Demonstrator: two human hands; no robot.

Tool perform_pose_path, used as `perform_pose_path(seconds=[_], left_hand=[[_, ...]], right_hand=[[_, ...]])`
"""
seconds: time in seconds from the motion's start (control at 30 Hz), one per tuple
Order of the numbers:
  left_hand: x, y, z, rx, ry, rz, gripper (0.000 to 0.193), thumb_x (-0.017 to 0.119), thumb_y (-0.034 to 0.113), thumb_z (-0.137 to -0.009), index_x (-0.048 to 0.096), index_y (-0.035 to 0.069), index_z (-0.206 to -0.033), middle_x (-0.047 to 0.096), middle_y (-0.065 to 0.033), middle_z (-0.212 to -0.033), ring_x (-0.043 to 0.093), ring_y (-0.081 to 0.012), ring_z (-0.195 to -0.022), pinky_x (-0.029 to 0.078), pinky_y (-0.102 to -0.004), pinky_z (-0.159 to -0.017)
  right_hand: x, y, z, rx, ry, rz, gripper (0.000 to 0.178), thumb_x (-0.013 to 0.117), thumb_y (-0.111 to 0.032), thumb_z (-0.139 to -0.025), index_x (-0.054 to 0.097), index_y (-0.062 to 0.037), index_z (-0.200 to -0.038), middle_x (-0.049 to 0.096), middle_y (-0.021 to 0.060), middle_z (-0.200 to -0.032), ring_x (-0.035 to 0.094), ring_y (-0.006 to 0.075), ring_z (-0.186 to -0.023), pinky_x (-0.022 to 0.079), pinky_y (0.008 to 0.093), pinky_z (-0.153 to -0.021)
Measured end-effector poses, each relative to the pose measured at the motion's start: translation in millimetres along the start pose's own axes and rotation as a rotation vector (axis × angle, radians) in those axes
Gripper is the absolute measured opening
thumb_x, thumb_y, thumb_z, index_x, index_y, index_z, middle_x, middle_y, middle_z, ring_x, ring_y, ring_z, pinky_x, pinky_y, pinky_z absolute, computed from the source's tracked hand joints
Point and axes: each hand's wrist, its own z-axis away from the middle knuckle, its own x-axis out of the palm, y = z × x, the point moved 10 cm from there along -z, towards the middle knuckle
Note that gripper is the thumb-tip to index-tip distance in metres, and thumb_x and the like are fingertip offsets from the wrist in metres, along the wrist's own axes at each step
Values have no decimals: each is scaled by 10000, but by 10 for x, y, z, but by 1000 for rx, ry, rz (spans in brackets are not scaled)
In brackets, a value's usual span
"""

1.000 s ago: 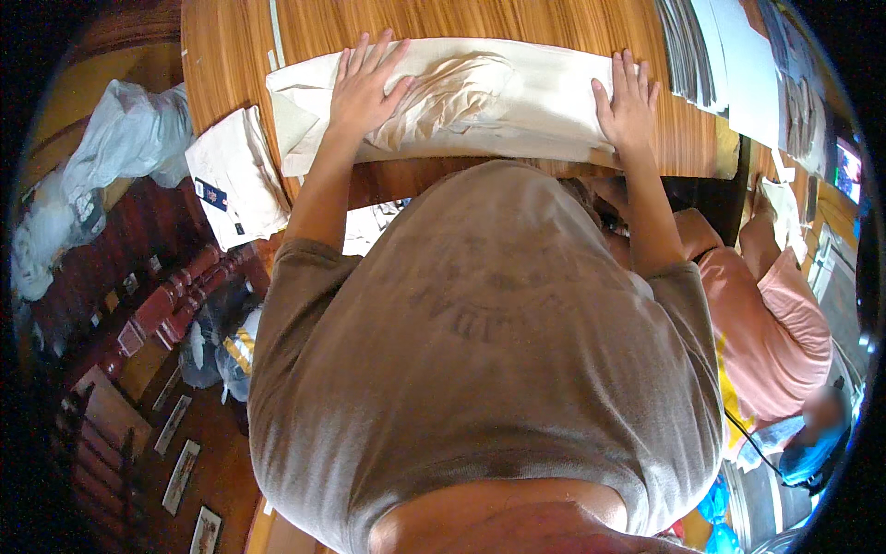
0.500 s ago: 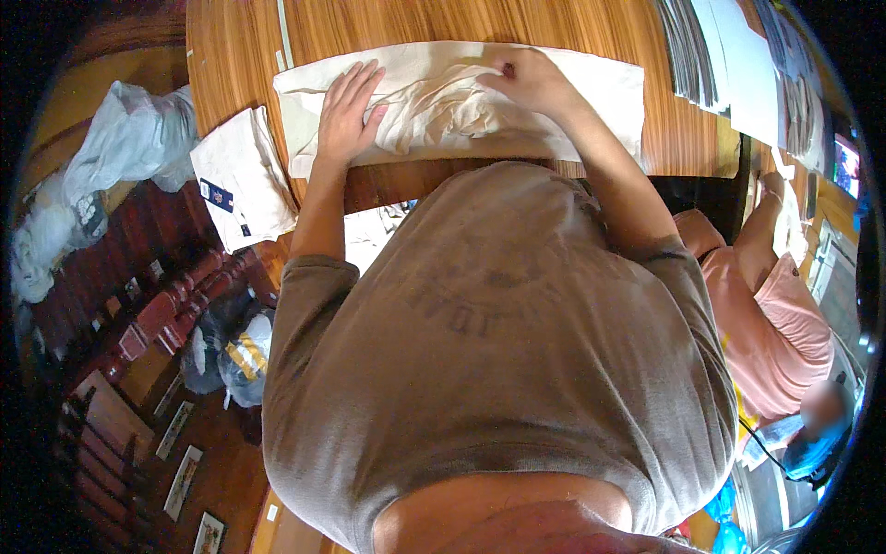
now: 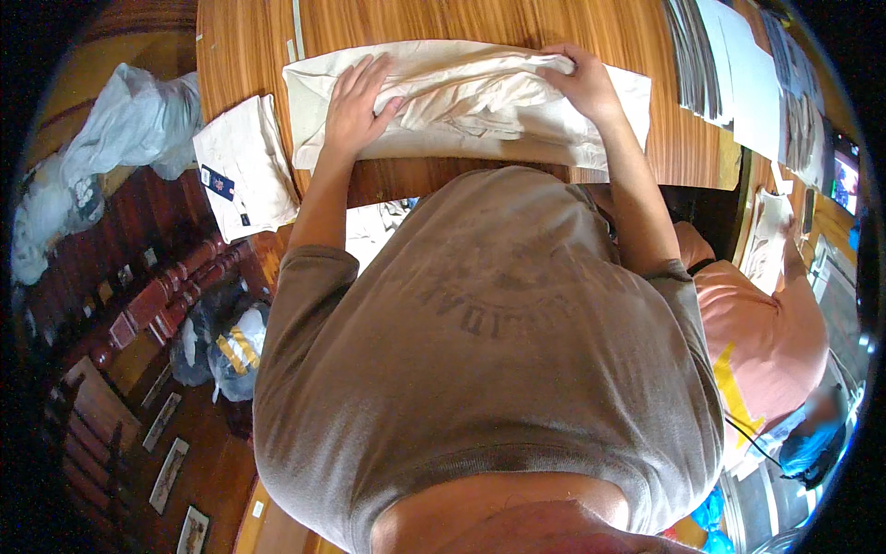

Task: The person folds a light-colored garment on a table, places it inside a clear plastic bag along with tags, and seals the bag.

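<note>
A long cream folded cloth (image 3: 480, 138) lies across the table in front of me, smooth at its ends and rumpled in the middle. My left hand (image 3: 358, 106) rests on its left part, palm down, with fingers stretched out and the thumb apart. Near the cloth's far edge on the right, my right hand (image 3: 588, 85) pinches a fold between thumb and fingers. From that pinch a raised ridge of fabric runs toward my left hand. Just left of the cloth is a folded cream garment (image 3: 245, 166) with a dark hang tag (image 3: 218, 182) on it.
The wood-grain table (image 3: 443, 20) curves around the cloth. Stacked sheets in pale plastic (image 3: 738, 78) stand at the right. Beyond them a person in pink (image 3: 771, 337) handles a white cloth (image 3: 766, 240). Plastic bags (image 3: 138, 120) lie at the left, near a dark red wooden railing (image 3: 148, 305).
My right hand has moved right and turned from a fist over the rumpled middle to pinching a far-edge fold. The left hand stays flat. At right, the co-worker's arm has shifted.
</note>
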Motion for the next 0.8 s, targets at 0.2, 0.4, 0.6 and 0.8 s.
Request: perform_pose_path(seconds=[0.2, 0.4, 0.6, 0.8], left_hand=[[-41, 40, -25, -12, 60, -48, 724, 658, 493, -931, 493, 106, -1521, 477, -117, -1573, 387, -368, -1478, 262, -581, -1212], [227, 598, -182, -63, -8, -51, 779, 654, 690, -854, 526, 310, -1522, 338, -104, -1666, 265, -409, -1537, 128, -718, -1195], [334, 472, -92, -137, -22, -138, 896, 631, 824, -775, 502, 366, -1534, 332, -96, -1669, 189, -502, -1536, 84, -779, -1160], [362, 301, -239, -98, -118, -166, 931, 612, 864, -753, 461, 408, -1550, 293, -53, -1691, 189, -456, -1552, 96, -711, -1208]], right_hand=[[122, -257, 224, -156, 156, 456, 501, 749, -242, -855, 645, -36, -1300, 652, 247, -1253, 632, 410, -1173, 526, 458, -1008], [805, -323, 220, -420, 161, 609, 655, 544, -478, -1013, 456, -84, -1529, 426, 196, -1589, 332, 383, -1515, 272, 527, -1240], [442, -6, 290, -406, 195, 612, 754, 499, -568, -1016, 361, -115, -1602, 294, 141, -1686, 235, 392, -1559, 176, 596, -1246], [-725, 841, 690, -152, 340, 899, 713, 420, -574, -1048, 326, -165, -1625, 259, 84, -1707, 216, 322, -1577, 171, 538, -1271]])
